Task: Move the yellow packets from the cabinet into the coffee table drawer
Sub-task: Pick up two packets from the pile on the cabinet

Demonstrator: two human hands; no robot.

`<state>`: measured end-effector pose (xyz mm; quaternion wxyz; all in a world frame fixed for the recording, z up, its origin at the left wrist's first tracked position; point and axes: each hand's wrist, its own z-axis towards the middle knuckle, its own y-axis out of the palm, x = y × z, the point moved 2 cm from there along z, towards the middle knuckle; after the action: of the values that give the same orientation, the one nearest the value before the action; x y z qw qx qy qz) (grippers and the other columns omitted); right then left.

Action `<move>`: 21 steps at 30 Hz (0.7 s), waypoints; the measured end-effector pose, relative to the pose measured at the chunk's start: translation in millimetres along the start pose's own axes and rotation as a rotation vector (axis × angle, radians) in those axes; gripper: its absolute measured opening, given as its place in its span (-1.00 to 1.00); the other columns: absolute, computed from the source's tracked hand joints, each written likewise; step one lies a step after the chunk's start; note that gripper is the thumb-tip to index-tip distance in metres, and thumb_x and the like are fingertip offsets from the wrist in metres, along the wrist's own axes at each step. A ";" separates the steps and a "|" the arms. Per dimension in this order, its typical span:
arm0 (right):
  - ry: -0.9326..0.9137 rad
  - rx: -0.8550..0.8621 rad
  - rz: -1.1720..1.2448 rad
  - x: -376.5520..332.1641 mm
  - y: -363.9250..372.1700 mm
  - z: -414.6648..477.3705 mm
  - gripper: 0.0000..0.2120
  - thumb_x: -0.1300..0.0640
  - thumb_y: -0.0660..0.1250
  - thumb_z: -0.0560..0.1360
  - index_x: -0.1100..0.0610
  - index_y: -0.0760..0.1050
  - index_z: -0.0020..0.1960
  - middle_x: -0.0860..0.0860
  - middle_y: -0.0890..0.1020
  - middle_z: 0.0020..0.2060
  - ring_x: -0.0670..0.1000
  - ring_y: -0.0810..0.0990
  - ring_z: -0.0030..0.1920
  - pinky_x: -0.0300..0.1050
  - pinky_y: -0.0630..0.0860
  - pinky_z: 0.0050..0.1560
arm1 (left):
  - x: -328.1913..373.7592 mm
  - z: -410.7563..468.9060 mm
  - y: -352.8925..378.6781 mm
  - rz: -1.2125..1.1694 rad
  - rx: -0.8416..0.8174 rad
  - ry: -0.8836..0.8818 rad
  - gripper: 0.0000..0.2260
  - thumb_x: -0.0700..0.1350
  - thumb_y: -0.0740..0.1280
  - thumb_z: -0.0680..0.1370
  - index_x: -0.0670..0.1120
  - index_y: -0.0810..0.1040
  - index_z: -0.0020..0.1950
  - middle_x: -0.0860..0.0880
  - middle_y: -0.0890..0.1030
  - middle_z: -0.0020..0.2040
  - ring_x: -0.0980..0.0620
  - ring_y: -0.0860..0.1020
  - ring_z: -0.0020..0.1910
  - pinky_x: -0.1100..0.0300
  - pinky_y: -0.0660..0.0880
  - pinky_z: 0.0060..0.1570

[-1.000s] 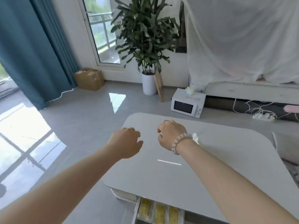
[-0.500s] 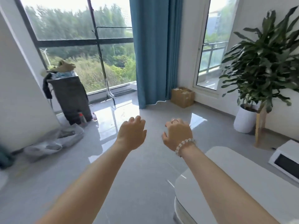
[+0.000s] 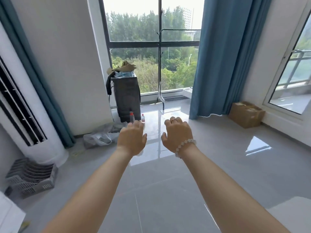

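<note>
Two empty hands are held out over the grey floor (image 3: 168,190), left hand (image 3: 132,138) and right hand (image 3: 176,134) both loose-fingered, with no yellow packets in sight; these are judged light, soft and crinkly, best pinched flat across the middle.

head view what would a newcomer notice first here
The left hand and right hand, bead bracelet at its wrist, reach out empty mid-frame over the glossy grey floor. Behind them a tall window full of green trees fills the top centre, a blue curtain hanging at its right.
</note>
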<state>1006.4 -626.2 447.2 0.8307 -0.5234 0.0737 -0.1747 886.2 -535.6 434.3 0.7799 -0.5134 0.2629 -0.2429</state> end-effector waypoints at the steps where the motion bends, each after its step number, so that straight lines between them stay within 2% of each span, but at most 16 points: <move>1: -0.012 -0.015 0.014 -6.0 7.0 8.6 -0.65 0.07 0.22 0.49 0.19 0.45 0.22 0.10 0.54 0.15 0.11 0.47 0.19 -0.05 0.40 0.08 | -6.9 3.7 5.9 -0.008 -0.008 -0.017 -0.58 0.05 0.07 0.63 -0.12 0.26 0.43 -0.07 0.41 0.31 -0.06 0.44 0.21 0.13 0.40 0.03; 3: -0.039 -0.053 0.012 -18.7 20.8 26.9 -0.65 0.06 0.28 0.44 0.19 0.50 0.17 0.09 0.58 0.09 0.10 0.52 0.12 -0.07 0.44 0.00 | -22.2 12.3 17.0 -0.019 -0.028 -0.049 -0.59 0.06 0.07 0.63 -0.11 0.27 0.41 -0.06 0.41 0.30 -0.05 0.44 0.20 0.14 0.39 0.04; 5: -0.069 -0.072 -0.024 -34.4 34.3 50.3 -0.66 0.02 0.43 0.26 0.17 0.59 -0.03 0.08 0.65 -0.11 0.07 0.61 -0.08 -0.13 0.49 -0.19 | -42.4 23.4 29.0 -0.006 -0.048 -0.076 -0.60 0.06 0.07 0.63 -0.11 0.30 0.39 -0.06 0.42 0.28 -0.06 0.44 0.19 0.13 0.38 0.05; 7: -0.122 -0.064 0.002 -51.4 47.2 76.4 -0.67 0.01 0.52 0.09 0.15 0.61 -0.23 0.06 0.65 -0.29 0.06 0.62 -0.26 -0.17 0.50 -0.31 | -65.6 34.8 40.2 0.009 -0.068 -0.120 -0.62 0.06 0.08 0.62 -0.10 0.32 0.37 -0.06 0.43 0.27 -0.05 0.43 0.18 0.13 0.37 0.05; 8: -0.153 -0.046 0.011 -60.1 52.4 88.2 -0.69 0.01 0.52 0.10 0.15 0.61 -0.23 0.05 0.65 -0.29 0.06 0.62 -0.25 -0.15 0.52 -0.28 | -77.3 39.9 46.0 0.012 -0.074 -0.154 -0.62 0.06 0.08 0.62 -0.10 0.33 0.36 -0.06 0.43 0.26 -0.06 0.43 0.18 0.12 0.37 0.05; 10: -0.228 -0.073 0.029 -78.7 63.4 110.5 -0.72 0.03 0.42 0.29 0.17 0.60 -0.06 0.08 0.65 -0.13 0.09 0.60 -0.08 -0.07 0.51 -0.08 | -101.2 48.6 57.0 0.009 -0.087 -0.220 -0.63 0.06 0.09 0.62 -0.11 0.35 0.34 -0.07 0.44 0.25 -0.07 0.44 0.18 0.10 0.37 0.05; 13: -0.369 -0.015 0.081 -100.7 84.6 160.1 -0.70 0.08 0.19 0.51 0.19 0.47 0.17 0.09 0.54 0.13 0.11 0.46 0.18 -0.01 0.34 0.16 | -138.6 73.4 67.3 0.056 -0.088 -0.296 -0.64 0.05 0.09 0.62 -0.11 0.37 0.32 -0.07 0.44 0.24 -0.09 0.44 0.18 0.08 0.37 0.03; 16: -0.459 -0.035 0.125 -125.6 105.4 205.6 -0.68 0.02 0.12 0.56 0.19 0.44 0.18 0.09 0.49 0.16 0.11 0.41 0.21 -0.04 0.29 0.17 | -175.7 95.4 74.1 0.048 -0.099 -0.381 -0.64 0.04 0.10 0.62 -0.12 0.38 0.33 -0.07 0.45 0.24 -0.10 0.44 0.18 0.07 0.40 0.02; 21: -0.606 -0.043 0.224 -196.5 139.2 263.1 -0.73 0.07 0.16 0.54 0.18 0.46 0.15 0.08 0.51 0.13 0.10 0.42 0.19 -0.06 0.30 0.14 | -239.3 97.0 99.2 0.106 -0.146 -0.520 -0.63 0.04 0.09 0.63 -0.13 0.36 0.35 -0.07 0.45 0.24 -0.08 0.44 0.19 0.09 0.38 0.05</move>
<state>934.1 -277.6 426.8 0.8177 -0.5576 -0.1163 0.0834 783.0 -279.9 413.1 0.7938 -0.5988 0.0971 -0.0422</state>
